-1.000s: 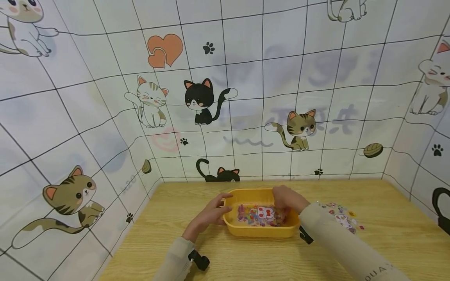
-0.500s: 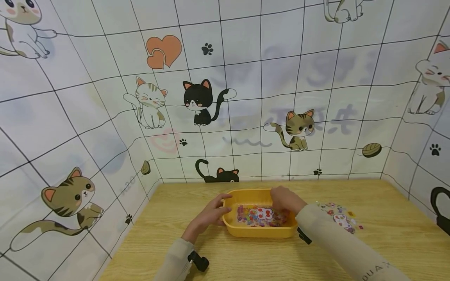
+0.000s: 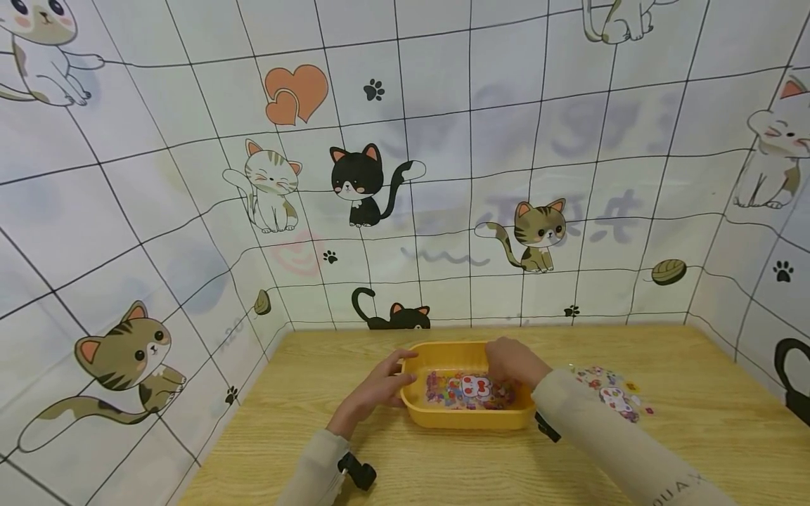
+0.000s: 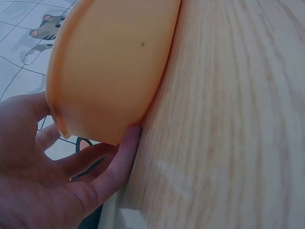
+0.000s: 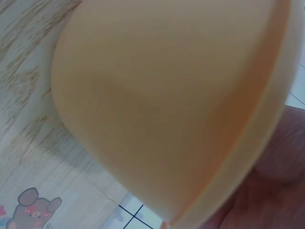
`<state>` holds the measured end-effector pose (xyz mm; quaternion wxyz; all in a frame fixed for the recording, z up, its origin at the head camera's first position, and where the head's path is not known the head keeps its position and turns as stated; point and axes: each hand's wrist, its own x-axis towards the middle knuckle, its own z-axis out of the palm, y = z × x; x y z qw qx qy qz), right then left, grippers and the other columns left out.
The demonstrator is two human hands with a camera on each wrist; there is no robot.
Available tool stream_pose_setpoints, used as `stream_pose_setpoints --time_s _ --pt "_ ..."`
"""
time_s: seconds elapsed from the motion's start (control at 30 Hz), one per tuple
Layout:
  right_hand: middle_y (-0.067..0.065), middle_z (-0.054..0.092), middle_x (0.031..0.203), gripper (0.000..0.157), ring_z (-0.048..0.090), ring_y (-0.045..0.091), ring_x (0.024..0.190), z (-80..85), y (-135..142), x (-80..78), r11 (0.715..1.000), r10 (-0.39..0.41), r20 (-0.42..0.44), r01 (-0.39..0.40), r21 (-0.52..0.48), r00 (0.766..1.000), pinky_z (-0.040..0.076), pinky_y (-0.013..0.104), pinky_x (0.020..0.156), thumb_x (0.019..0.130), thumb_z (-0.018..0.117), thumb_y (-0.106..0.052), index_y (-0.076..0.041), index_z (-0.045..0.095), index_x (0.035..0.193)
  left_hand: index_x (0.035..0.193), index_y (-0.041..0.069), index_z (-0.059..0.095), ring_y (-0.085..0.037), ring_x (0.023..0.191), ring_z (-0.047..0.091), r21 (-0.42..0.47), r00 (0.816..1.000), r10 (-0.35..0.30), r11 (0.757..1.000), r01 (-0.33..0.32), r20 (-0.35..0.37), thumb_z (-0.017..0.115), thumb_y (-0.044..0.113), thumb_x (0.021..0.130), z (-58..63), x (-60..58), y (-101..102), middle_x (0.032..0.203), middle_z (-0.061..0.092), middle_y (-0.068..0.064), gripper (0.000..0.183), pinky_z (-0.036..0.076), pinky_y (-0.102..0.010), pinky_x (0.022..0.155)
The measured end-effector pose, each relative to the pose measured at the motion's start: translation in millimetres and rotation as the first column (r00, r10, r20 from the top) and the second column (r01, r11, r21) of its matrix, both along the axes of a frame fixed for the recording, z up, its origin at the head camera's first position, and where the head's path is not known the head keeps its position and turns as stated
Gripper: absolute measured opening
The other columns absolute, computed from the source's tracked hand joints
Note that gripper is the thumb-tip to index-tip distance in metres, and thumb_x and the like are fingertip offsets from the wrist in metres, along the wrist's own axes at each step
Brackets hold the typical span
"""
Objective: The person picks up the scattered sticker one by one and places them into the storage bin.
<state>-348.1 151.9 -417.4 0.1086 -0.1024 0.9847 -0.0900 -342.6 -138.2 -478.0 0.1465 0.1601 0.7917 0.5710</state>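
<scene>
A yellow plastic basin (image 3: 468, 419) stands on the wooden table. My left hand (image 3: 378, 385) grips its left end; in the left wrist view the thumb is at the rim and the fingers (image 4: 121, 164) lie against the end wall. Down inside the basin, at its right end, is my right hand (image 3: 511, 360), back of the hand up. Its fingertips are hidden, and I cannot tell whether they hold anything. On the basin's floor lies a colourful patterned sheet (image 3: 452, 391) with a white bunny and red bow. The basin's outer wall (image 5: 152, 105) fills the right wrist view.
A second patch of colourful stickers (image 3: 610, 395) with a white character lies on the table (image 3: 443, 467), right of the basin, beside the right sleeve. Cat-printed wall covering (image 3: 443, 211) encloses the table at the back and both sides.
My right hand has shifted slightly left and down inside the basin. The left hand keeps its hold on the left end, and the basin stays in place.
</scene>
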Motion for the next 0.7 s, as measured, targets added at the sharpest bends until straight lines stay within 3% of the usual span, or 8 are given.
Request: stream_pose_setpoints --time_s 0.13,0.33,0.53,0.6,0.7 --pt "0.01 0.057 0.071 0.004 0.046 0.017 0.05 -1.8 0 0.0 1.0 0.011 -0.021 -0.011 0.001 1.0 0.035 0.023 0.042 0.082 0.066 0.001 -0.002 0.064 0.08 0.152 0.021 0.047 -0.043 0.138 0.049 0.001 1.0 -0.001 1.0 0.001 0.001 0.058 0.023 0.105 0.0 0.4 0 0.161 0.034 -0.025 0.048 0.066 -0.046 0.081" --pt "0.01 0.059 0.076 0.007 0.062 0.019 0.052 0.7 5 -3.4 0.998 -0.022 0.024 0.024 -0.053 0.999 0.049 0.022 0.042 0.086 0.068 -0.002 -0.004 0.062 0.083 0.152 0.022 0.047 -0.04 0.134 0.053 0.0 1.0 -0.001 1.0 0.001 0.006 0.057 0.022 0.106 -0.4 -0.2 1 0.16 0.035 -0.024 0.047 0.066 -0.045 0.082" --pt "-0.005 0.033 0.048 0.044 0.049 0.012 0.041 9.7 19 0.5 0.977 0.043 -0.033 -0.049 -0.206 0.999 0.045 0.02 0.04 0.091 0.065 -0.005 -0.016 0.043 0.054 0.151 0.024 0.048 -0.038 0.131 0.056 0.005 1.0 -0.003 1.0 0.003 0.009 0.058 0.023 0.106 -0.7 -0.7 1 0.158 0.037 -0.024 0.047 0.066 -0.045 0.081" --pt "-0.004 0.038 0.048 0.04 0.05 0.012 0.043 16.2 25 5.9 0.959 0.068 -0.068 -0.084 -0.272 0.995 0.049 0.023 0.043 0.094 0.066 -0.008 -0.014 0.051 0.057 0.151 0.024 0.048 -0.036 0.129 0.057 0.005 1.0 -0.003 1.0 0.003 0.009 0.058 0.023 0.106 -0.8 -0.8 1 0.157 0.038 -0.023 0.046 0.066 -0.044 0.081" --pt "0.0 0.054 0.057 0.022 0.058 0.015 0.049 28.7 36 15.2 0.934 0.084 -0.123 -0.121 -0.335 0.989 0.053 0.027 0.048 0.097 0.068 -0.014 -0.008 0.068 0.076 0.151 0.024 0.048 -0.033 0.125 0.059 0.001 1.0 -0.006 1.0 0.006 0.006 0.058 0.023 0.106 -0.4 -1.0 0 0.156 0.04 -0.022 0.046 0.066 -0.044 0.08"
